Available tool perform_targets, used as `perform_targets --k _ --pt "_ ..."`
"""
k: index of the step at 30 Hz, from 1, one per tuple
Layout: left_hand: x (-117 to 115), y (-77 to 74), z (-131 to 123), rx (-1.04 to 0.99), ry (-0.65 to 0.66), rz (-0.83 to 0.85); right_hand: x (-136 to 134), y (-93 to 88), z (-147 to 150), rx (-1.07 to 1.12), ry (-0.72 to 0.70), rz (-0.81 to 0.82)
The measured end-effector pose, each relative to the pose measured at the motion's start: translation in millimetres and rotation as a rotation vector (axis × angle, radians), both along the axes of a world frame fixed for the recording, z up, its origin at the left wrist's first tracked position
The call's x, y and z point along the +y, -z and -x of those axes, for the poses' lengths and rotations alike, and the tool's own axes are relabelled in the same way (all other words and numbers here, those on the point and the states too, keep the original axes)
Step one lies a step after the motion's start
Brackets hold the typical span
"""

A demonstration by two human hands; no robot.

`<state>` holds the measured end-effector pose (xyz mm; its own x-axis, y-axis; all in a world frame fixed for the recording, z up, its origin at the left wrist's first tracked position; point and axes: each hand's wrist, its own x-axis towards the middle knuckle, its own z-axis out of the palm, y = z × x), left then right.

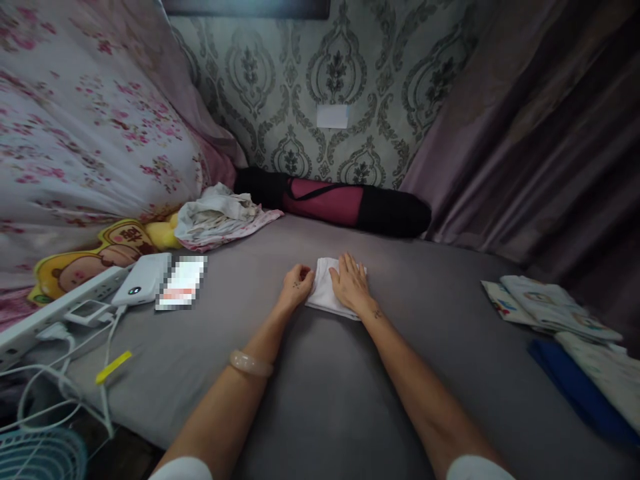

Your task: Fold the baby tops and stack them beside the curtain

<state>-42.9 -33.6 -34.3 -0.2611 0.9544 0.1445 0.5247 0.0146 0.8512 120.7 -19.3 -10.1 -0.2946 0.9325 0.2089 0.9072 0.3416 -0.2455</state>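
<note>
A folded white cloth (326,293) lies on the grey bed sheet (320,373) in front of me. My right hand (350,283) rests flat on top of it, fingers stretched out toward the wall. At the cloth's left edge is my left hand (297,285), its fingers curled in and closed on that edge. The fingertips of this hand are partly hidden. A pale bangle (251,364) circles my left forearm.
To the left are a phone (183,283), a white power bank (143,279), a power strip (70,310) and loose cables. A crumpled cloth pile (217,217) sits behind them. Folded fabrics (555,310) lie at right; a long black-and-red bag (325,201) lines the wall.
</note>
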Motion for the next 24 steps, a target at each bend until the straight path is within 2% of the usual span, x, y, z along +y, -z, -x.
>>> perform_targets --k 2,5,8,13,19,22,24 --pt "1.8 1.4 1.7 -0.019 -0.027 -0.024 -6.2 -2.1 10.7 0.003 -0.046 -0.037" --pt "2.4 1.8 4.5 -0.038 -0.046 -0.056 -16.3 1.3 26.7 -0.022 -0.122 -0.008" --pt "0.9 -0.2 5.1 -0.049 -0.047 -0.056 -22.4 9.3 36.2 -0.056 -0.128 0.035" --pt "-1.2 -3.2 3.1 0.001 -0.060 -0.019 -22.4 18.7 39.2 -0.073 -0.125 0.018" --pt "-0.3 -0.5 6.9 0.290 0.006 0.082 -18.5 13.4 36.5 0.026 -0.148 0.075" --pt "1.0 0.9 5.3 0.510 0.024 0.168 -11.2 4.2 24.3 0.193 -0.212 0.154" --pt "2.2 1.2 1.4 0.593 0.003 0.212 -6.4 -1.0 9.4 0.311 -0.191 0.137"
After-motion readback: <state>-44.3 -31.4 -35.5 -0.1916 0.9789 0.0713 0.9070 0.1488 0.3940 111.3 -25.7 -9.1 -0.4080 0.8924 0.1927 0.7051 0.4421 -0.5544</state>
